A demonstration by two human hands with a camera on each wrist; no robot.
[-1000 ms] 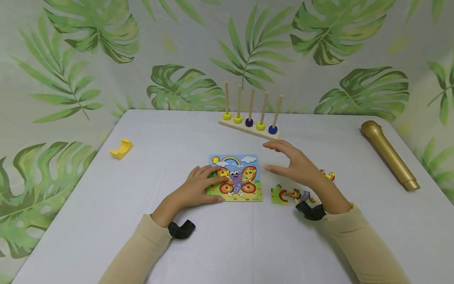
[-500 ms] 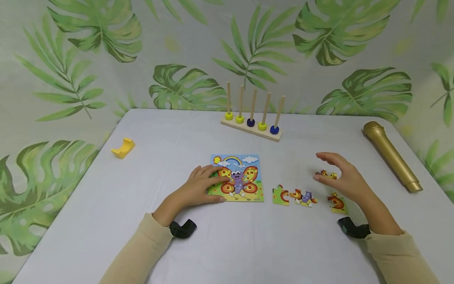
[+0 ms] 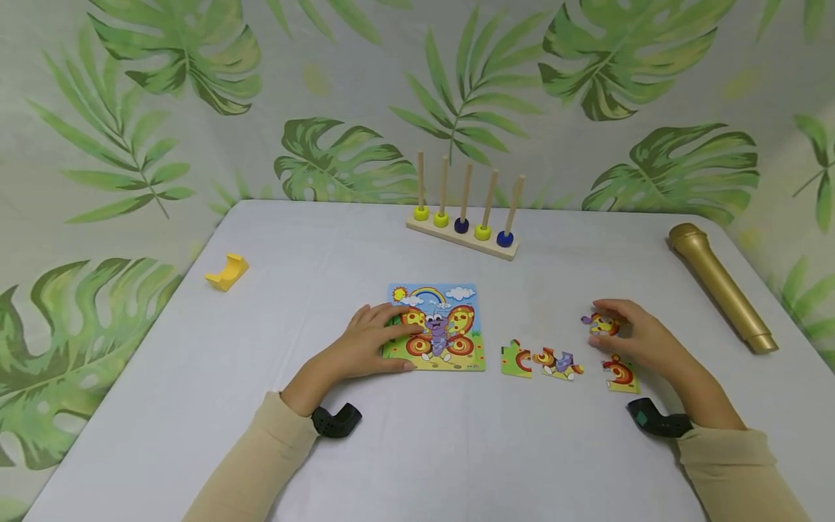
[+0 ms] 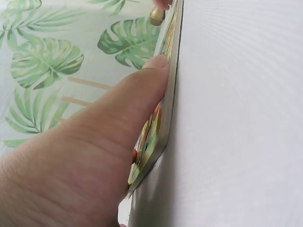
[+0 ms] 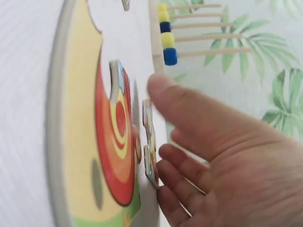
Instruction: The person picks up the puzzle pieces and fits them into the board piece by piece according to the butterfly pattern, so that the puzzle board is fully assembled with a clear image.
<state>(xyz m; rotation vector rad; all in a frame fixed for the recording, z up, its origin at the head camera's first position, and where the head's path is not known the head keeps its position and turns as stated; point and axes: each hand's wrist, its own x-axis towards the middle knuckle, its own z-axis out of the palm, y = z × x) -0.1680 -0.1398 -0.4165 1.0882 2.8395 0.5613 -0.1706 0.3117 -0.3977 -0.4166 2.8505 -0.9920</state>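
On the left half of the butterfly jigsaw board (image 3: 446,319) rests my left hand (image 3: 365,344), fingers extended over the picture and thumb along its near edge. A yellow and red puzzle piece (image 3: 601,325) lies between the thumb and fingers of my right hand (image 3: 642,337). In the right wrist view, the fingertips are right at that piece, with the thumb raised over it. Just below the hand is another puzzle piece (image 3: 622,374) with a red and orange swirl. A green-edged puzzle piece (image 3: 515,361) and a purple-bodied puzzle piece (image 3: 558,364) lie right of the board.
Behind the board stands a wooden peg stand (image 3: 462,235) with yellow and blue beads on upright rods. A gold microphone (image 3: 720,286) lies at the far right. To the left is a yellow curved block (image 3: 227,272). A leaf-patterned cloth hangs behind the table.
My right hand has moved right from beside the board to the far puzzle piece, then lowered around it as its thumb and fingers drew closer. The left hand keeps its place.
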